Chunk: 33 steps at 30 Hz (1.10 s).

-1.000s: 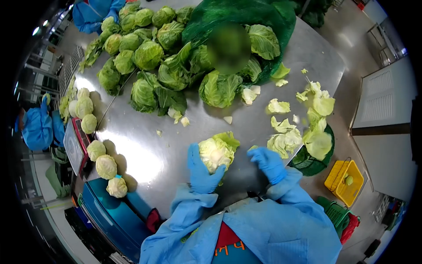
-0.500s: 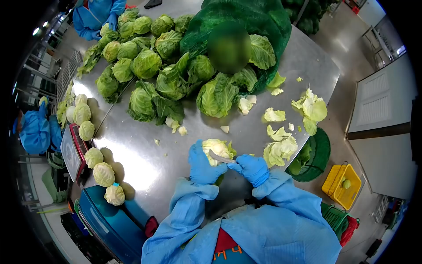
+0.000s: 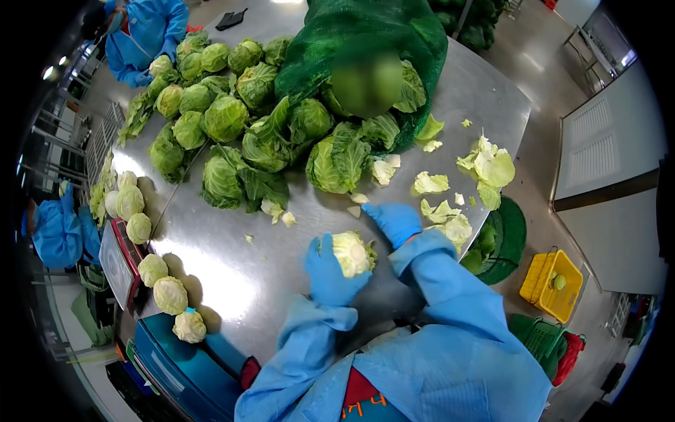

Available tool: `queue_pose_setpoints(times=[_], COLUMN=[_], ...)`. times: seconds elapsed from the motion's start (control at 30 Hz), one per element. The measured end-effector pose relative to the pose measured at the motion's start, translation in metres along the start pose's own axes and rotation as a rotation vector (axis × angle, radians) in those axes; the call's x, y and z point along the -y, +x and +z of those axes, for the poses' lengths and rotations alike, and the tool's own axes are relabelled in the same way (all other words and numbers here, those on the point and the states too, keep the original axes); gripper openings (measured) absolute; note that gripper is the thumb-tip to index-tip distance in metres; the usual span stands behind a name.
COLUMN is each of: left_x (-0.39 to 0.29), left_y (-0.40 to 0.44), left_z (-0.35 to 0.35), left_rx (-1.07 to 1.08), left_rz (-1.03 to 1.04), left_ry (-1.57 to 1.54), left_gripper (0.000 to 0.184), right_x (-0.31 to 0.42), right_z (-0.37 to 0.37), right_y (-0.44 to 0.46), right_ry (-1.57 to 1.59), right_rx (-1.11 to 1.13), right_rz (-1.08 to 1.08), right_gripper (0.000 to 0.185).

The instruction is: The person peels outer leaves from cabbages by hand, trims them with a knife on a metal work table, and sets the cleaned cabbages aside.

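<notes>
1. My blue-gloved left fingers (image 3: pixel 315 260) curl around a trimmed cabbage (image 3: pixel 353 254); it sits between them and the thumb, pale leaves bared, a greener edge toward my right side.
2. My right fingers (image 3: pixel 377 213) stretch forward over the desk (image 3: pixel 485 84), just beyond that cabbage and to its right; I cannot tell whether they hold anything.
3. A pale cabbage scrap (image 3: pixel 359 198) lies just past the right fingertips, with another piece close beside it.
4. Beyond both sets of fingers, green untrimmed cabbages (image 3: pixel 225 118) lie heaped, and a green mesh sack (image 3: pixel 422 28) partly covers those farther right.
5. To the right of my right fingers, peeled leaves (image 3: pixel 493 165) lie near the desk's edge; past it stand a green container (image 3: pixel 517 235) and a yellow basket (image 3: pixel 534 278).
6. Well left of my left fingers runs a row of pale trimmed heads (image 3: pixel 170 295), near a red-sided scale (image 3: pixel 116 260).
7. Far ahead on the left, a blue-clad person (image 3: pixel 144 35) has a gloved hand at another cabbage (image 3: pixel 161 67).
</notes>
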<state>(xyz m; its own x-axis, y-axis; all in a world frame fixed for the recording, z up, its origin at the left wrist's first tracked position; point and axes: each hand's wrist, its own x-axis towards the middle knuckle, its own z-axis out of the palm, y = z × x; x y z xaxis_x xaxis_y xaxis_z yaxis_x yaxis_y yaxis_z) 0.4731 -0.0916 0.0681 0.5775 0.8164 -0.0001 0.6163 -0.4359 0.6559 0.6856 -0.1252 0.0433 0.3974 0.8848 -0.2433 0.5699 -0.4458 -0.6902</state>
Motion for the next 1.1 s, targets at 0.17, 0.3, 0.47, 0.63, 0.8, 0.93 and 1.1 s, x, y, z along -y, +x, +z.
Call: queue_pose_setpoints(times=[0.17,0.3,0.47,0.63,0.8,0.93,1.1], left_x=[0.019,0.038,0.028,0.027,0.021,0.031,0.022], left_y=[-0.014,-0.017,-0.040,-0.039,-0.025,-0.023,-0.012], left_z=[0.001,-0.011,-0.006,-0.004,-0.013,-0.004,-0.010], left_rx=[-0.060,0.013,0.149,0.169,0.244,0.207,0.275], left_rz=[-0.199,-0.235,-0.215,-0.143,-0.169,-0.223,-0.325], left_ry=[-0.405,-0.520,-0.544,-0.436,-0.368,-0.456,-0.734], left_gripper=[0.123,0.122,0.119,0.115,0.113,0.116,0.114], right_x=[-0.019,-0.015,-0.002,-0.006,-0.015,0.013,0.033], right_z=[-0.010,0.000,0.029,0.027,0.027,0.016,0.012], right_y=[-0.026,-0.076,-0.111,-0.101,-0.074,-0.061,-0.062], right_ry=[0.672,0.835,-0.029,-0.123,-0.069,-0.104,-0.135], right_rx=[0.340,0.363,0.000,0.167,0.228,0.376,0.341], right_rz=[0.538,0.364,-0.295,-0.293,-0.348,-0.154,-0.038], right_gripper=[0.072,0.066,0.055,0.054,0.059,0.063,0.065])
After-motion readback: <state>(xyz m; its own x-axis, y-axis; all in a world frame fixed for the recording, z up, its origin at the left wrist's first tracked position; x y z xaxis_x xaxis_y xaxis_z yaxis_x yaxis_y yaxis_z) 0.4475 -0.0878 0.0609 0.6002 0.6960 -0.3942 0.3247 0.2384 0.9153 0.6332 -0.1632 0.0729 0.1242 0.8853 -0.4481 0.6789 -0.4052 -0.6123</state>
